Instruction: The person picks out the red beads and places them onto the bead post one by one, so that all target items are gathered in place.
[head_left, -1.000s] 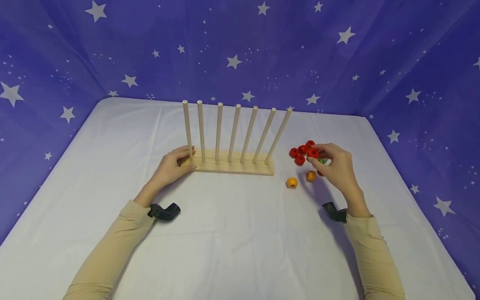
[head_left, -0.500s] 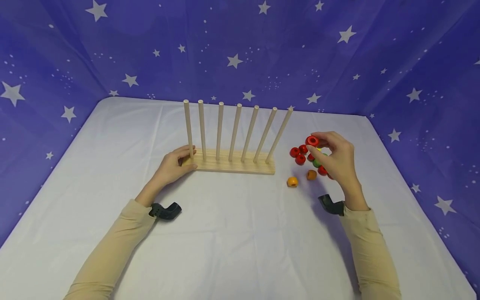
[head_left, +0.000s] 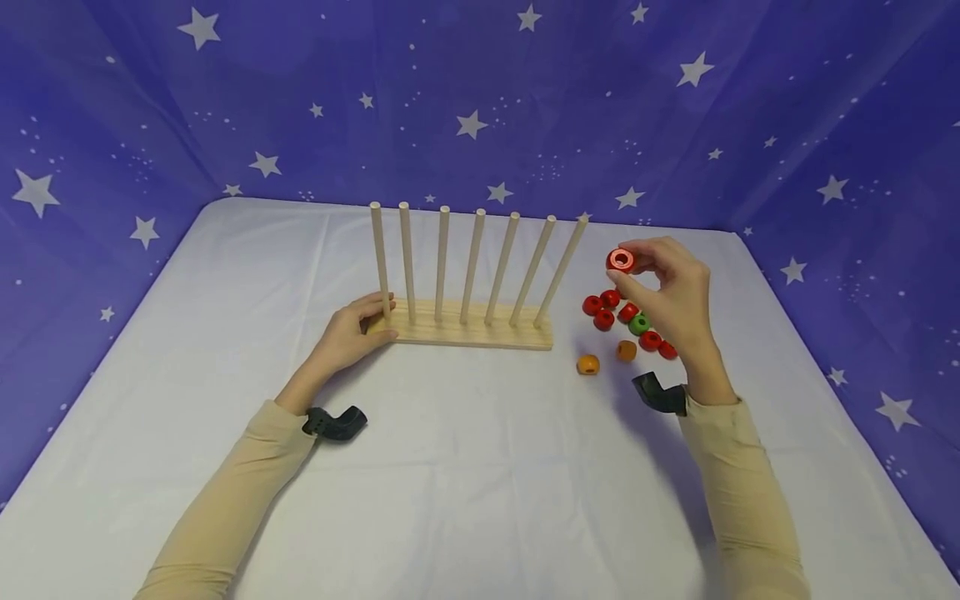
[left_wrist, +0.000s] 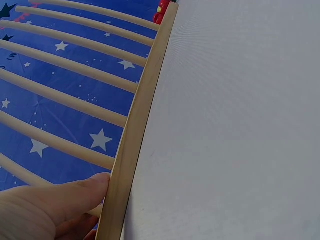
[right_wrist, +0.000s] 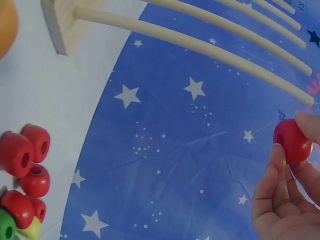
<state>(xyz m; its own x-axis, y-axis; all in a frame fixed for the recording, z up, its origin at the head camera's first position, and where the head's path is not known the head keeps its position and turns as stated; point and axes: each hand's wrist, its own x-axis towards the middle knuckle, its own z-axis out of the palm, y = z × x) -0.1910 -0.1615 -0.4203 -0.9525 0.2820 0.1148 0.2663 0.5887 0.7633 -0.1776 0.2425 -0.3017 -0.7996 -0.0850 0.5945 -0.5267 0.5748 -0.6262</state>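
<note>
A wooden base (head_left: 480, 335) carries several upright pegs (head_left: 474, 262), all bare. The left hand (head_left: 347, 335) grips the base's left end around the leftmost peg; in the left wrist view its thumb (left_wrist: 75, 197) lies along the base edge (left_wrist: 131, 145). Held up to the right of the rightmost peg (head_left: 562, 271), a red bead (head_left: 621, 260) is pinched between thumb and fingertips of the right hand (head_left: 675, 296). In the right wrist view the pinched red bead (right_wrist: 295, 142) shows its hole, near the tip of the closest peg (right_wrist: 200, 47).
Below the right hand lie several red beads (head_left: 603, 320), a green bead (head_left: 639, 324) and two orange beads (head_left: 588, 365) on the white cloth (head_left: 450, 467). A yellow-green bead (right_wrist: 31, 229) shows in the right wrist view. A starry blue curtain (head_left: 420, 83) stands behind.
The right hand has lifted the red bead up and away from the pile, uncovering more red beads and the green one. The left hand still grips the base.
</note>
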